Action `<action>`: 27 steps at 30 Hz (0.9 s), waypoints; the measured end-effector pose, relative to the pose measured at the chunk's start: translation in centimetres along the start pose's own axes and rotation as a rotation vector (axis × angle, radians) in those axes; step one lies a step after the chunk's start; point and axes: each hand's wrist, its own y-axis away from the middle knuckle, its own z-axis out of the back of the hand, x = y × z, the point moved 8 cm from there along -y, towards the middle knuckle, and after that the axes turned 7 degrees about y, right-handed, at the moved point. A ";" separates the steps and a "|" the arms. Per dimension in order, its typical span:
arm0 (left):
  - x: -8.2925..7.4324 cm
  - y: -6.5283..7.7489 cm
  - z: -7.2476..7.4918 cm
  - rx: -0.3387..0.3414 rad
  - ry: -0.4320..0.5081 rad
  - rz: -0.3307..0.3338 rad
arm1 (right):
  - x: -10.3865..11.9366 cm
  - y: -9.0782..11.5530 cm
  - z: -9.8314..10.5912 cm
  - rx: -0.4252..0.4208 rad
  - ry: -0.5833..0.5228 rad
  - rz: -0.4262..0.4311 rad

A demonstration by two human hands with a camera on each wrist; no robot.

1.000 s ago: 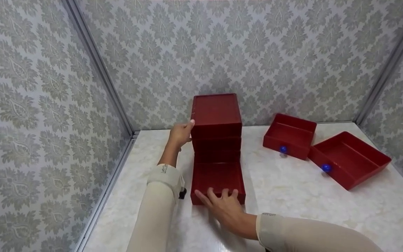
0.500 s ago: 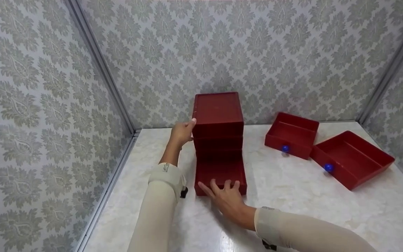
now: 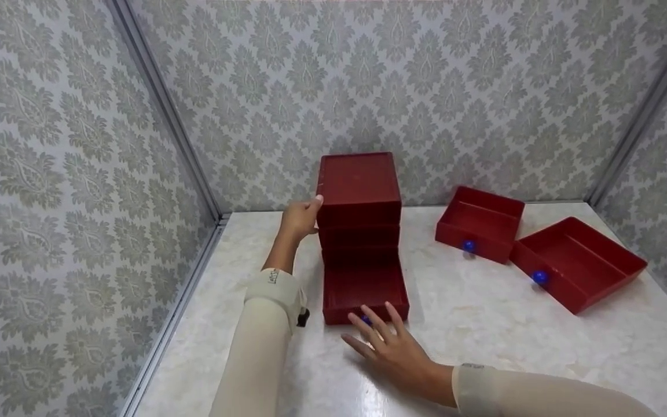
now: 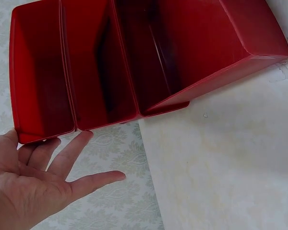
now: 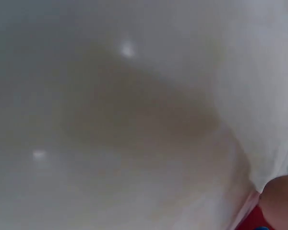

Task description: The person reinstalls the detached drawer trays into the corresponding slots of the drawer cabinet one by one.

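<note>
One hand, the left hand (image 3: 300, 220), is spread against the left side of the red cabinet (image 3: 359, 179), thumb at the front edge of the top tier and fingers fanned out below it. The right hand (image 3: 397, 353) is wide too, its fingers straight and apart in front of the lowest drawer (image 3: 336, 316); whether the fingertips touch it, I cannot tell. Between them shows part of a round blue knob (image 3: 366, 319).

The cabinet stands upright on the pale, marbled table (image 3: 455, 307), near the back. It is a deep, glossy red, three tiers high, with a flat top and a few pale scuffs along the top's left edge. The upper two tiers are hollow and open at the front; in the lowest sits the drawer, jutting well forward and showing its smooth red floor.

To the right, well apart from the cabinet, the smaller drawer (image 3: 449, 236) and the larger drawer (image 3: 565, 293) lie angled just beside each other, both red and shallow, each with its own blue knob. Behind rises the patterned wall (image 3: 362, 75), grey leaf motifs on a lighter ground.
</note>
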 end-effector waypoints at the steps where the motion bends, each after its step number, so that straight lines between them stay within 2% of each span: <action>1: 0.0 0.0 0.0 0.001 0.000 0.000 | 0.2 0.4 0.0 0.005 -0.026 0.010; 4: -0.1 -0.1 0.0 0.002 -0.005 -0.003 | 0.3 1.1 -0.3 0.047 -0.108 0.018; 10: -0.1 0.0 -0.1 0.012 -0.018 -0.018 | -0.6 1.2 -1.3 0.088 -0.283 -0.039; 15: -0.1 0.1 -0.1 0.006 -0.022 -0.016 | -1.1 0.7 -2.3 0.106 -0.329 -0.058; 22: 0.0 0.1 -0.2 0.020 -0.034 -0.003 | -1.7 -0.7 -3.9 0.184 -0.384 -0.087; 27: -0.1 0.1 -0.2 0.017 -0.038 -0.004 | -1.8 -1.6 -4.4 0.193 -0.412 -0.100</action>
